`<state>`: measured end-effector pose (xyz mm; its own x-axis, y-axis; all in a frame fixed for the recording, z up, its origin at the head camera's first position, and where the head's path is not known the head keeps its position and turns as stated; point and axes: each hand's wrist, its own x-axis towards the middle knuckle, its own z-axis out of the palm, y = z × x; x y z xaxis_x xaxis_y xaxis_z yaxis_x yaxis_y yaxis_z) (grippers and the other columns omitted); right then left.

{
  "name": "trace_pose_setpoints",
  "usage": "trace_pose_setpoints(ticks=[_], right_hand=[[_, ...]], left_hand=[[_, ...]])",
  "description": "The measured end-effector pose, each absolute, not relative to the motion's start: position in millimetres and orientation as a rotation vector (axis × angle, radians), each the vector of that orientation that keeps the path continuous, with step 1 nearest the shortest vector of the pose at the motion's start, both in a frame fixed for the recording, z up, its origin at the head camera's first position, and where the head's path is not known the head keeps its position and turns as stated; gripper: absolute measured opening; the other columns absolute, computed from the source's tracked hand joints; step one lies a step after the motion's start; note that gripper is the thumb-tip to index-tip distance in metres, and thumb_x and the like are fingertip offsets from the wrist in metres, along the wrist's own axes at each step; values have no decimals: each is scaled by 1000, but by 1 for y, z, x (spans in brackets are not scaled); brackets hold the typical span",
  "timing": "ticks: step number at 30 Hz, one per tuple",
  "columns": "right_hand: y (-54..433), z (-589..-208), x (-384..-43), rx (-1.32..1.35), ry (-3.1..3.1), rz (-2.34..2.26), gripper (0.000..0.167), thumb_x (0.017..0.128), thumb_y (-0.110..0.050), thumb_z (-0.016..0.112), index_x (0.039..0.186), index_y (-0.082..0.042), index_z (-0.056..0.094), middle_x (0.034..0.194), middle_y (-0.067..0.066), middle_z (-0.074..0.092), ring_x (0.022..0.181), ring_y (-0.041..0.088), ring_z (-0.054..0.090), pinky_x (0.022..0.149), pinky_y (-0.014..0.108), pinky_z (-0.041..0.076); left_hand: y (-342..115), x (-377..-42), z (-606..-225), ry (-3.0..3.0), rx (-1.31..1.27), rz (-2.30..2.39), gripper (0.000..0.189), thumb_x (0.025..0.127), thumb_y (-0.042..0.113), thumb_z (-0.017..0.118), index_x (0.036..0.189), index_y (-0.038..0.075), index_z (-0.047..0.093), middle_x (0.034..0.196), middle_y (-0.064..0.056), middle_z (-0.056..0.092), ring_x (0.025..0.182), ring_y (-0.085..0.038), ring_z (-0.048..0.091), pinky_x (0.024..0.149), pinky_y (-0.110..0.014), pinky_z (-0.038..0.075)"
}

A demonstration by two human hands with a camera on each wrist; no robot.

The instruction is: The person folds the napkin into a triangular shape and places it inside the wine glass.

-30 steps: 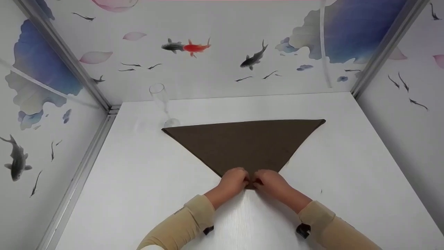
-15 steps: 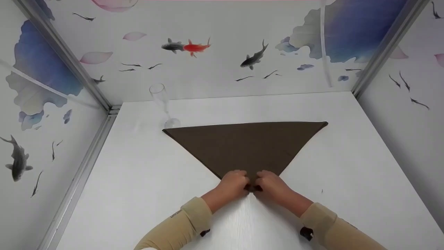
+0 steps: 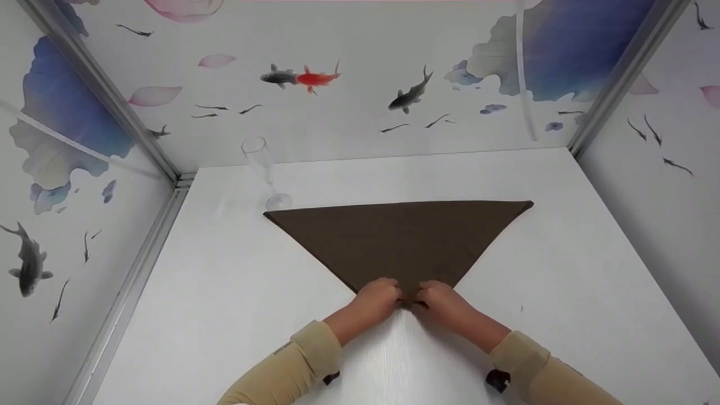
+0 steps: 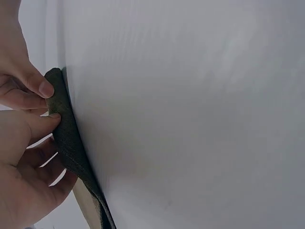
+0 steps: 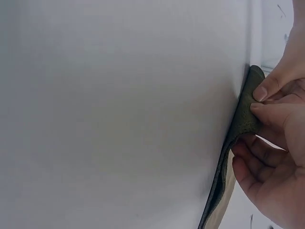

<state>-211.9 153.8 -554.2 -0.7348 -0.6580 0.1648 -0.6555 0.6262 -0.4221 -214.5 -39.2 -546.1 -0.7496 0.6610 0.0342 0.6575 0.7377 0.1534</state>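
A dark brown cloth napkin [image 3: 399, 242] lies as a triangle on the white table, its long edge at the far side and its narrow end towards me. My left hand [image 3: 378, 301] pinches that near end from the left. Close beside it, my right hand [image 3: 444, 304] pinches the same end from the right. In the left wrist view, the cloth's end [image 4: 69, 133] looks rolled into a thick edge, with both thumbs on it. The right wrist view has the rolled edge [image 5: 245, 112] between thumbs and fingers, slightly raised, a gap showing under the fold.
A clear stemmed glass [image 3: 261, 169] stands at the far left, its base right by the napkin's left corner. White walls [image 3: 360, 112] printed with fish and petals enclose the table [image 3: 585, 270] at the back and both sides.
The napkin's far edge and right corner have shifted slightly towards me. At its near end, the flat tip seen earlier is now gathered between the fingers of both hands.
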Motion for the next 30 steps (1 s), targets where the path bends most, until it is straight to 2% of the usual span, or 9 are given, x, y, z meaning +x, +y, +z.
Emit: trace_pose_setpoints(ticks=[7,13,17,21,24,30], right_hand=[[157,-548,-220,-863,2702,-883,6,87,-3,71,90,-7,73,83,1,68,77,15,62,68,33,53],[153,-546,-225,-669,2703,-846,8,88,-3,70,84,-11,70,77,-4,63,71,13,57,65,33,50],[150,-549,-226,-627,2749,-799,10,88,-6,71,81,-12,70,73,-5,55,68,13,51,64,33,47],[148,-554,-225,-596,2803,-797,3,86,-7,74,85,-9,72,77,-4,53,73,14,53,68,34,50],[149,-557,-226,-604,2845,-828,5,84,-6,76,84,-9,72,77,-4,53,74,14,53,69,34,50],[152,-559,-223,-913,2945,-682,13,81,0,75,74,-11,71,70,-4,51,67,13,47,61,29,45]], left_hand=[[-42,-221,-544,2794,894,550,14,93,8,65,101,11,76,96,1,70,92,-14,65,79,-25,51],[-43,-227,-542,2757,664,680,8,93,11,67,98,12,73,94,3,69,88,-13,64,75,-25,51],[-44,-229,-543,2800,702,592,7,91,11,69,94,13,75,91,4,68,87,-12,63,75,-25,51],[-46,-227,-546,2885,765,479,6,88,12,73,92,14,77,87,3,65,85,-14,61,75,-25,51],[-45,-228,-545,2951,827,404,6,86,10,74,85,15,78,82,3,64,81,-14,60,72,-25,50],[-44,-224,-543,2982,1006,178,19,85,4,71,71,17,75,71,2,59,69,-11,56,61,-23,46]])
